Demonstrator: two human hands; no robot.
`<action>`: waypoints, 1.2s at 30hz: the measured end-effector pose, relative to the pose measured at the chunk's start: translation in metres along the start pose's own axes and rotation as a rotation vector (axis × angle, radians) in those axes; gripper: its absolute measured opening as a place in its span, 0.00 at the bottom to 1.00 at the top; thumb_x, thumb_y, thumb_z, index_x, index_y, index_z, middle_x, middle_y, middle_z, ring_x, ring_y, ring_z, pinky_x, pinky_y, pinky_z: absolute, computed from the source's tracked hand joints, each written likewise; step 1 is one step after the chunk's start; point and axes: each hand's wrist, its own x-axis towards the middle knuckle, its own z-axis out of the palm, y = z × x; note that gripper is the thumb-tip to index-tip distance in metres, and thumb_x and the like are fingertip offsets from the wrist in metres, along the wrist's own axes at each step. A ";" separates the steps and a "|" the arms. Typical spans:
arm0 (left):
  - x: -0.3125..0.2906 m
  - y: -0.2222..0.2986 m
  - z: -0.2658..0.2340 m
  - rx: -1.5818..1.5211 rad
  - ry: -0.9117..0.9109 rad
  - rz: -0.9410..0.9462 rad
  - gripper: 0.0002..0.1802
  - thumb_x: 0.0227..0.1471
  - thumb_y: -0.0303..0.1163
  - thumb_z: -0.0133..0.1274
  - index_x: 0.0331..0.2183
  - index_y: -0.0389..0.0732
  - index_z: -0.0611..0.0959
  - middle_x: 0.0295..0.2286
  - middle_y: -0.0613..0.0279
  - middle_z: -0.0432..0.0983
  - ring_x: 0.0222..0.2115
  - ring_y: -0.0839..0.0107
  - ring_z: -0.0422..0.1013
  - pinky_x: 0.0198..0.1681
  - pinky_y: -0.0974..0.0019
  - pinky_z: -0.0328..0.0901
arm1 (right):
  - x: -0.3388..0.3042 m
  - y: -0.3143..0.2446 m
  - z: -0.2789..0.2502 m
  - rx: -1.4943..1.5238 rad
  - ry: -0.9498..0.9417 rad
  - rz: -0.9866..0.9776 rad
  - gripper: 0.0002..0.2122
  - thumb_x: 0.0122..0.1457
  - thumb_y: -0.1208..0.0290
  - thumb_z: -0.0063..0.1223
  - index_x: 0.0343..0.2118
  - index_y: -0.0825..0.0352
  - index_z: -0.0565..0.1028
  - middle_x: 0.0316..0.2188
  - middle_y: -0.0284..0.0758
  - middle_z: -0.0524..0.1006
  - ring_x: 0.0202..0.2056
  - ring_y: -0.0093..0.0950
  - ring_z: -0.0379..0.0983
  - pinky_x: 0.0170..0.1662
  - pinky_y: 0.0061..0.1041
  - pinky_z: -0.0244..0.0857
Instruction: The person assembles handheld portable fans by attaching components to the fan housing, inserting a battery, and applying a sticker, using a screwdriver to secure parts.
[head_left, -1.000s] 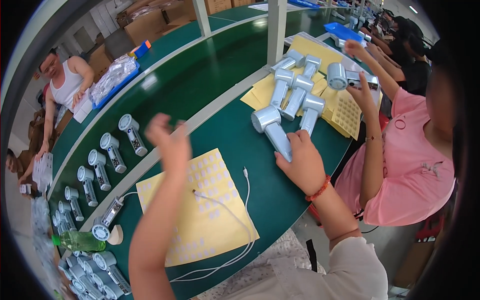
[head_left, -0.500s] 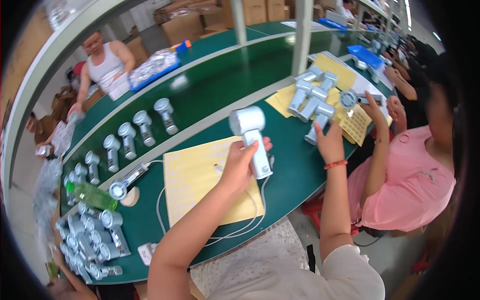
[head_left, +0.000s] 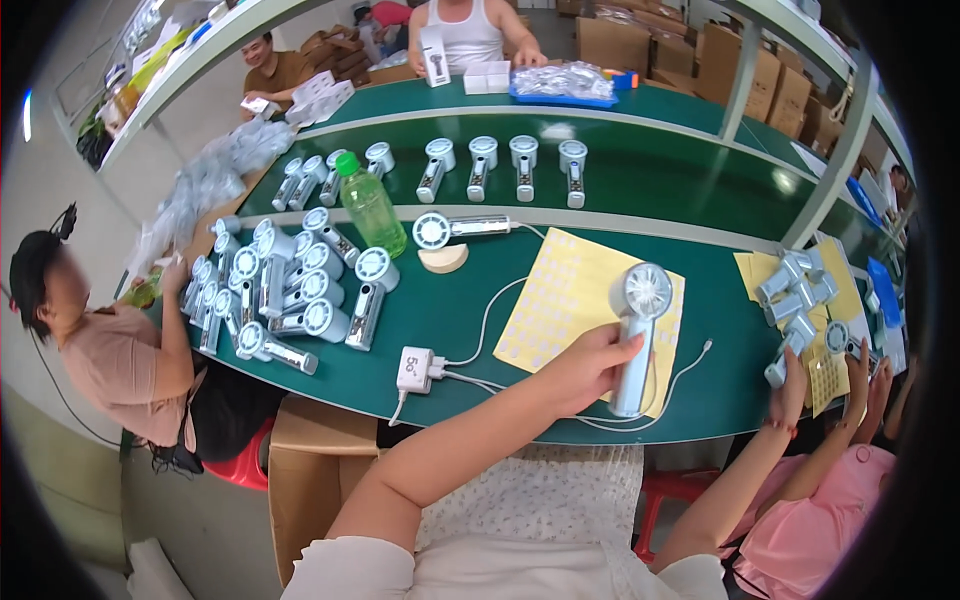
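Observation:
My left hand [head_left: 588,372] grips a pale blue handheld fan [head_left: 634,372] by its handle. The fan stands upright above a yellow sticker sheet [head_left: 545,300], its round grille facing up toward me. Off to the right, my right hand [head_left: 790,392] has its fingers around the lower part of another handheld fan [head_left: 800,330], at the near side of a small fan pile [head_left: 795,285]. Part of that fan is hidden by the fingers. A white cable [head_left: 690,365] lies on the green table [head_left: 730,300] by the sheet.
Many fans [head_left: 270,285] crowd the table's left side, near a green bottle [head_left: 372,205]. One fan [head_left: 465,228] is plugged into a cable from a white charger [head_left: 415,370]. More fans [head_left: 483,165] line the far strip. Co-workers sit left, right and opposite.
My view has swung left. The fan in my left hand has turned, so its bladed face now shows instead of its smooth back. My right hand stays at the fan pile.

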 end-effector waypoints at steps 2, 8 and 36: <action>-0.015 -0.003 -0.004 0.113 0.096 0.073 0.22 0.49 0.38 0.53 0.43 0.36 0.70 0.35 0.64 0.68 0.38 0.75 0.65 0.42 0.68 0.61 | -0.045 -0.010 0.025 0.088 -0.110 -0.001 0.10 0.56 0.70 0.45 0.39 0.69 0.69 0.33 0.28 0.71 0.34 0.19 0.67 0.36 0.20 0.61; -0.055 -0.013 -0.020 0.255 0.243 0.094 0.23 0.56 0.45 0.41 0.47 0.39 0.68 0.36 0.65 0.68 0.35 0.77 0.66 0.39 0.69 0.63 | -0.145 -0.011 0.137 0.115 -0.600 0.184 0.17 0.53 0.71 0.48 0.45 0.71 0.65 0.37 0.32 0.71 0.37 0.22 0.68 0.42 0.21 0.62; -0.116 -0.010 -0.054 1.750 -0.380 1.462 0.21 0.40 0.25 0.54 0.41 0.49 0.78 0.48 0.57 0.61 0.48 0.59 0.64 0.59 0.55 0.39 | -0.181 -0.009 0.167 -0.233 -0.731 -1.677 0.21 0.50 0.59 0.53 0.47 0.57 0.67 0.47 0.34 0.67 0.42 0.30 0.71 0.48 0.30 0.55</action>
